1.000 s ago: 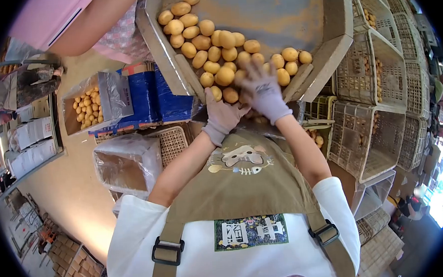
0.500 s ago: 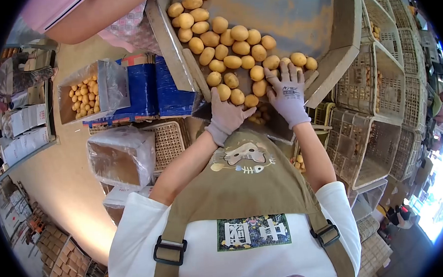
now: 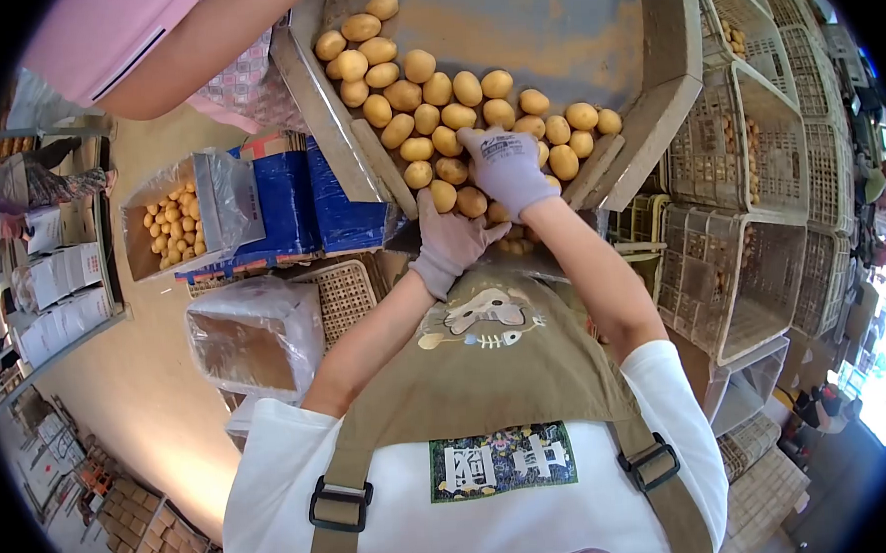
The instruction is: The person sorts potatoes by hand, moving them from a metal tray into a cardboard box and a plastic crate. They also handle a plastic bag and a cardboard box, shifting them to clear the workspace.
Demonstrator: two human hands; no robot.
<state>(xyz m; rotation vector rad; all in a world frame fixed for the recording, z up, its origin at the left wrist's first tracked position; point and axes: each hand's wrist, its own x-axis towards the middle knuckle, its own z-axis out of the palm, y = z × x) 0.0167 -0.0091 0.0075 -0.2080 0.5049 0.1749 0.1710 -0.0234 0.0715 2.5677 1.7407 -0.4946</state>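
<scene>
Many yellow-brown potatoes [image 3: 419,65] lie in a loose layer over the left and near part of a metal sorting tray [image 3: 570,29]. My right hand [image 3: 509,168], in a pale glove with dark print on its back, is in among the potatoes near the tray's mouth. Its fingers bend down and are mostly hidden. At the mouth's left side my left hand [image 3: 453,238], gloved too, is open, with fingertips beside the nearest potatoes and the thumb stretched out to the right. More potatoes [image 3: 517,241] show below the mouth, partly covered by my hands.
Another person's arm [image 3: 211,53] reaches in at the upper left. A lined box of potatoes [image 3: 173,226] stands left, beside blue-wrapped boxes [image 3: 287,200]. Nearer stands a plastic-lined carton [image 3: 256,336] by a woven crate [image 3: 339,300]. Stacked plastic crates [image 3: 701,128] line the right side.
My right hand has moved left from the right side of the tray's mouth into the potatoes, its fingers now bent down. My left hand stays near its place. The view has shifted slightly.
</scene>
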